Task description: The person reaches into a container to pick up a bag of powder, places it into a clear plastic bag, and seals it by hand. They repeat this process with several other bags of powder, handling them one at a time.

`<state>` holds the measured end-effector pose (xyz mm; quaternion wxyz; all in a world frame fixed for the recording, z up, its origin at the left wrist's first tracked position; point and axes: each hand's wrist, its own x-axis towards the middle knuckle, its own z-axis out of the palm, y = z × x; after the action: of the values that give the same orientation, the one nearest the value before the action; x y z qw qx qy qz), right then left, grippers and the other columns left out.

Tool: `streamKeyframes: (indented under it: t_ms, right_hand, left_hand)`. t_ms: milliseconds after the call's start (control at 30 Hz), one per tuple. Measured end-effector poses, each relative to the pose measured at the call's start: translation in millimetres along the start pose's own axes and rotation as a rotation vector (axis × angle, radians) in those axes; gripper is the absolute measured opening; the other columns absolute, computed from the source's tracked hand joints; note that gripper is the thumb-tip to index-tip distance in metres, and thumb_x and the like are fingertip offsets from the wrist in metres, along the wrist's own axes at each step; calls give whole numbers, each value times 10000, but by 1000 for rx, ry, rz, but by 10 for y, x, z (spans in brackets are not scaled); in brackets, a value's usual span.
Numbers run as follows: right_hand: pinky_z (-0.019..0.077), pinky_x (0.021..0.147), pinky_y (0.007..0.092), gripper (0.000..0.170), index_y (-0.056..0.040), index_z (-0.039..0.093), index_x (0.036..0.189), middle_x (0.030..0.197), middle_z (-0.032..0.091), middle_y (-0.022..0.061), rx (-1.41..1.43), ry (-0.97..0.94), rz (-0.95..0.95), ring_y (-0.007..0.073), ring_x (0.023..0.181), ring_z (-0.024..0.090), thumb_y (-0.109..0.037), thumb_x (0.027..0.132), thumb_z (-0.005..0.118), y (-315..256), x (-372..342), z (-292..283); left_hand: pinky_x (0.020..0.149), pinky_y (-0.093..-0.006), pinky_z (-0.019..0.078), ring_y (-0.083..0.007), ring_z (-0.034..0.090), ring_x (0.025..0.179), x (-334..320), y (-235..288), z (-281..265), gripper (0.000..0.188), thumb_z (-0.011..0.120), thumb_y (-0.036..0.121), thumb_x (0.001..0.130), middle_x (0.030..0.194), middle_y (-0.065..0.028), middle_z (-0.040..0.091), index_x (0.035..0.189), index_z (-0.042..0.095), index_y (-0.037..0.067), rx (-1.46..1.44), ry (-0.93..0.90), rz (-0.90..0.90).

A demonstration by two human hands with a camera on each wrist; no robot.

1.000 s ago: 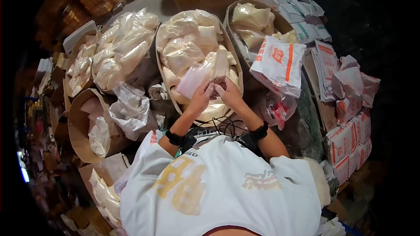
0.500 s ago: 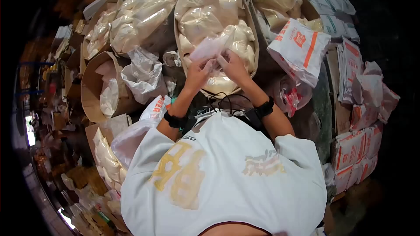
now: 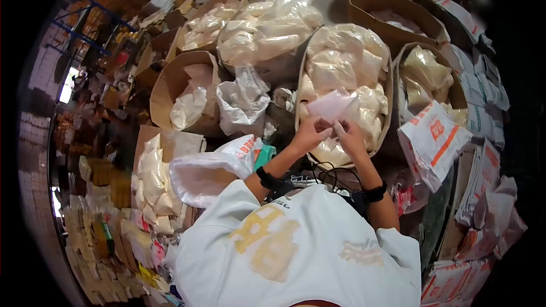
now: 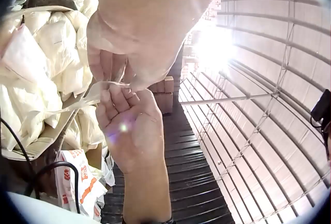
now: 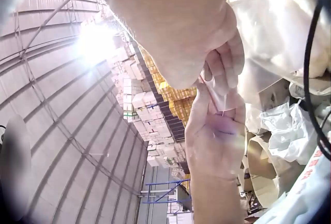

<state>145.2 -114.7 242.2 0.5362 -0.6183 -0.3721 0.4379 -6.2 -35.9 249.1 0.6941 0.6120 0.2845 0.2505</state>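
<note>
Both hands meet over an oval carton (image 3: 389,131) heaped with clear bags of cream-coloured contents (image 3: 336,71). My left hand (image 3: 310,135) and my right hand (image 3: 351,137) pinch the edge of a thin clear plastic bag between thumbs and curled fingers. In the left wrist view the film (image 4: 88,99) stretches from the fingertips towards the carton, with the right hand (image 4: 132,131) palm up. The right wrist view shows a fold of film (image 5: 220,99) between the left hand (image 5: 214,141) and the right hand (image 5: 222,61). A pinkish sheet or bag (image 3: 333,105) lies just beyond the hands.
A carton with a few bags (image 3: 185,88) and a crumpled white bag (image 3: 243,102) stand to the left. An open white sack (image 3: 205,173) lies nearer the body. On the right are a white-and-orange printed sack (image 3: 435,142) and another carton (image 3: 462,94). Black cables (image 3: 335,173) hang by the waist.
The head view has swung, so the cartons and hands appear further right and lower. Both hands stay together at the plastic, and the clear strip that stood up between them has come down.
</note>
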Motion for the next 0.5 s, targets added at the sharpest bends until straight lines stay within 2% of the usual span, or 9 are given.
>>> streamKeyframes:
  t_ms: [67, 233, 333, 467, 500]
  right_hand:
    - [494, 590, 268, 217, 19, 620, 901, 730, 653, 56, -5, 1, 6, 115, 640, 619, -187, 965, 603, -23, 35, 41]
    - [479, 589, 248, 221, 6, 630, 946, 770, 667, 55, 93, -16, -15, 112, 653, 624, -210, 984, 603, 85, 88, 70]
    - [479, 600, 241, 224, 0, 628, 978, 781, 671, 49, 147, -43, -12, 111, 663, 627, -221, 995, 595, 68, 102, 41]
    - [480, 607, 237, 214, -3, 629, 983, 780, 669, 43, 164, -41, -27, 109, 662, 625, -212, 999, 588, 51, 89, 54]
    - [472, 599, 235, 198, -8, 631, 961, 771, 666, 38, 158, -1, -14, 102, 653, 617, -197, 1000, 585, 22, 80, 76]
  left_hand:
    - [842, -301, 548, -149, 672, 887, 39, -149, -48, 109, 661, 11, 901, 936, -68, 680, 986, 600, -19, -46, -13, 1]
    - [811, -280, 534, -123, 655, 876, 71, -44, -95, 116, 673, 50, 905, 934, -41, 669, 973, 599, -7, 49, -14, -21]
    - [761, -267, 516, -111, 633, 831, 91, 6, -133, 147, 680, 107, 908, 911, -44, 673, 970, 614, -8, -33, -42, -21]
    - [763, -259, 510, -116, 635, 845, 89, 128, -75, 161, 672, 115, 928, 918, -35, 674, 1042, 632, 8, -100, 9, 13]
    - [773, -259, 518, -118, 640, 848, 111, 89, -90, 170, 662, 104, 934, 927, -35, 675, 1074, 638, 11, -155, -31, 9]
